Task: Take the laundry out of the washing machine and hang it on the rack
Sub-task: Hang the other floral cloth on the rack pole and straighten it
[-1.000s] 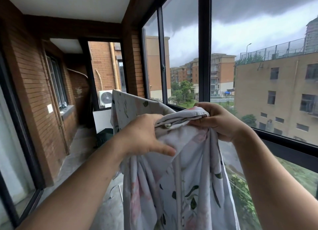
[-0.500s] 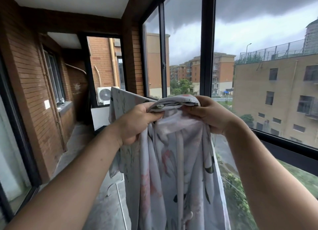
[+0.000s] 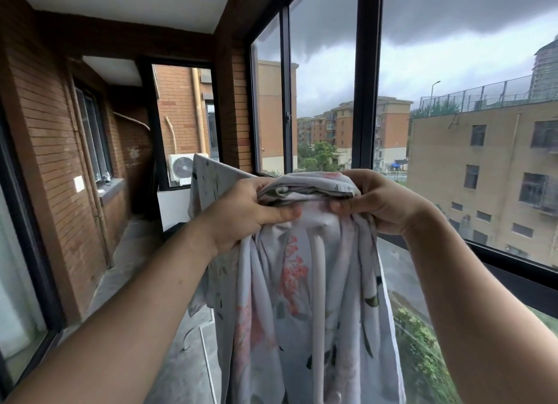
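A pale floral sheet [image 3: 302,298] with pink flowers and dark leaves hangs in long folds in front of me. Its bunched top edge sits at chest height. My left hand [image 3: 241,213] grips the bunch from the left, thumb across the front. My right hand [image 3: 383,201] grips it from the right, fingers curled over the top. A flat part of the same or another floral cloth [image 3: 211,180] stretches away behind my left hand. A white rack leg [image 3: 206,361] shows low on the floor; the rack's bars are hidden by the cloth.
I stand on a narrow glazed balcony with a brick wall [image 3: 54,162] on the left and tall black-framed windows [image 3: 365,101] on the right. A white air-conditioner unit [image 3: 181,169] sits at the far end. Grey floor [image 3: 133,252] runs along the left.
My left hand, open on the cloth a second ago, has closed on the bunched edge. Both hands have drawn the bunch tighter and lifted it slightly.
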